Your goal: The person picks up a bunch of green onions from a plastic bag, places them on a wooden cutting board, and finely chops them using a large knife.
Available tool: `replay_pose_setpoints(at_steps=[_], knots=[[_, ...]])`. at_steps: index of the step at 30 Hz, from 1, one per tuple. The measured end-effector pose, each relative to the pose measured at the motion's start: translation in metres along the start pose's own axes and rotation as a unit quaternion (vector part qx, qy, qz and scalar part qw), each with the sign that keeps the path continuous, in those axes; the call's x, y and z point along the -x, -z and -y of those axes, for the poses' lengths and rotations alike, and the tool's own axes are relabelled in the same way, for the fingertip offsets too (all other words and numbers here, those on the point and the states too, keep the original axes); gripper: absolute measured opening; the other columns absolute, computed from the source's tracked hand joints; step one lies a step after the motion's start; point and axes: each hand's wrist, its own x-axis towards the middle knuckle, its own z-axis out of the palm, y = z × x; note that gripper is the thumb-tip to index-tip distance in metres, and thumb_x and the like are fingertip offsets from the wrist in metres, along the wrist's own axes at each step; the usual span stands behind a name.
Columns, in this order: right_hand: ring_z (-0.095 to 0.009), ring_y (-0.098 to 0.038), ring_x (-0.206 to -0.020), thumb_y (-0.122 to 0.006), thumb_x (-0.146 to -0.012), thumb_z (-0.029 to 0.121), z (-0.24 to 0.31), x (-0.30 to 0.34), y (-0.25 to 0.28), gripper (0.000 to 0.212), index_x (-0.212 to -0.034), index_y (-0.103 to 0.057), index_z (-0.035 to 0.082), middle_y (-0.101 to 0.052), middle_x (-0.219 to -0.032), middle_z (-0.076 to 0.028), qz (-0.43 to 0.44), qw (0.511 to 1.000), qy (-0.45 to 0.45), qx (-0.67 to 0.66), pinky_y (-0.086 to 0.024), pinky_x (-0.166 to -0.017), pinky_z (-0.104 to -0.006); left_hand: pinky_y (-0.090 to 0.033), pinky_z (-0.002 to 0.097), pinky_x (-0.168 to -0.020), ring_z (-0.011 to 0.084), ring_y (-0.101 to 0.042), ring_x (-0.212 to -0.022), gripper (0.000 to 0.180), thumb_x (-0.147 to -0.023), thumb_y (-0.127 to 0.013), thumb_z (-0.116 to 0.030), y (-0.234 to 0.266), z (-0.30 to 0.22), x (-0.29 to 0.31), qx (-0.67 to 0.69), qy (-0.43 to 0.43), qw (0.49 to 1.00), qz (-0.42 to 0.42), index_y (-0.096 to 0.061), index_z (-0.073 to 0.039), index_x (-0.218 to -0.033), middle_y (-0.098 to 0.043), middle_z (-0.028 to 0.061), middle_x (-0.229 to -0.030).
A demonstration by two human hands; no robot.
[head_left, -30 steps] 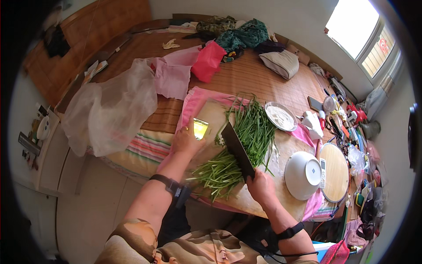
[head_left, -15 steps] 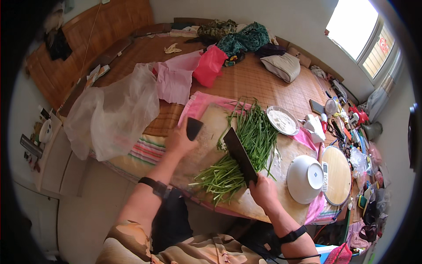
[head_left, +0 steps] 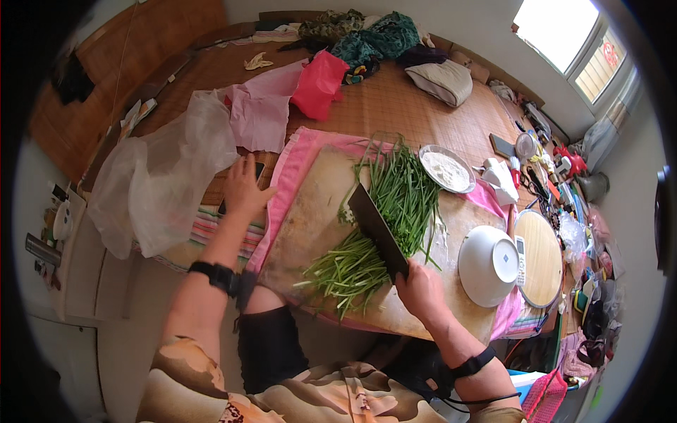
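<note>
My right hand point(head_left: 421, 287) is wrapped round the handle of a dark, broad-bladed cleaver point(head_left: 379, 236). Its blade stands across a heap of long green chives point(head_left: 405, 187), with pale cut stalks point(head_left: 345, 273) on the near left side. Beneath them is a worn wooden board point(head_left: 300, 225), laid on a pink cloth point(head_left: 282, 189). Left of the board, my left hand point(head_left: 247, 189) spreads its fingers over a dark, flat, phone-like object point(head_left: 259, 170) by the cloth's edge. The hand partly hides that object; whether it still touches it is unclear.
A plate of white powder point(head_left: 446, 170) and an upturned white bowl point(head_left: 488, 268) stand on the right. Beside the bowl are a white remote-like device point(head_left: 520, 259) and a round wooden board point(head_left: 539, 261). A clear plastic bag point(head_left: 166, 176) lies left of my left hand.
My left hand has carried the dark flat object left off the board, set it down by the cloth and opened its fingers. The cleaver stays at the chives.
</note>
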Motion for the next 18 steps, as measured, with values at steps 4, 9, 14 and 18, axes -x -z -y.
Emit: replay_pose_setpoints(at_steps=[4, 9, 14, 18], knots=[[-0.041, -0.062, -0.069, -0.06, -0.081, 0.02, -0.009, 0.001, -0.007, 0.017, -0.084, -0.058, 0.004, -0.063, -0.071, -0.021, -0.032, 0.999, 0.02, 0.001, -0.049, -0.063, -0.0502, -0.035, 0.0471, -0.104, 0.041, -0.04, -0.126, 0.094, -0.07, -0.075, -0.049, 0.075, -0.109, 0.035, 0.427, -0.003, 0.873, 0.237, -0.035, -0.004, -0.141, -0.045, 0.0234, -0.136], [-0.04, -0.063, -0.072, -0.059, -0.08, 0.019, -0.005, 0.005, 0.0, 0.016, -0.083, -0.058, 0.003, -0.064, -0.074, -0.021, -0.018, 1.0, 0.012, -0.002, -0.05, -0.065, -0.0496, -0.014, 0.0602, -0.11, 0.042, -0.025, -0.136, 0.129, -0.059, -0.07, -0.072, 0.078, -0.188, 0.119, 0.2, -0.094, 0.934, 0.281, -0.01, -0.001, -0.148, -0.023, 0.0295, -0.148], [-0.04, -0.064, -0.073, -0.054, -0.079, 0.013, -0.002, 0.004, -0.004, 0.012, -0.082, -0.059, 0.003, -0.064, -0.074, -0.021, -0.038, 0.999, 0.025, 0.0, -0.051, -0.066, -0.0493, -0.014, 0.0669, -0.106, 0.0445, -0.024, -0.136, 0.134, -0.051, -0.073, -0.07, 0.065, -0.206, 0.138, 0.128, -0.071, 0.953, 0.266, -0.01, -0.004, -0.149, -0.021, 0.0305, -0.147], [-0.042, -0.062, -0.072, -0.06, -0.079, 0.018, -0.007, 0.0, -0.005, 0.016, -0.083, -0.059, 0.002, -0.063, -0.074, -0.023, -0.051, 0.997, 0.028, -0.041, -0.049, -0.067, -0.0512, -0.019, 0.0664, -0.104, 0.0429, -0.027, -0.133, 0.13, -0.052, -0.076, -0.065, 0.064, -0.21, 0.133, 0.105, -0.052, 0.951, 0.284, -0.013, -0.006, -0.149, -0.025, 0.0283, -0.145]])
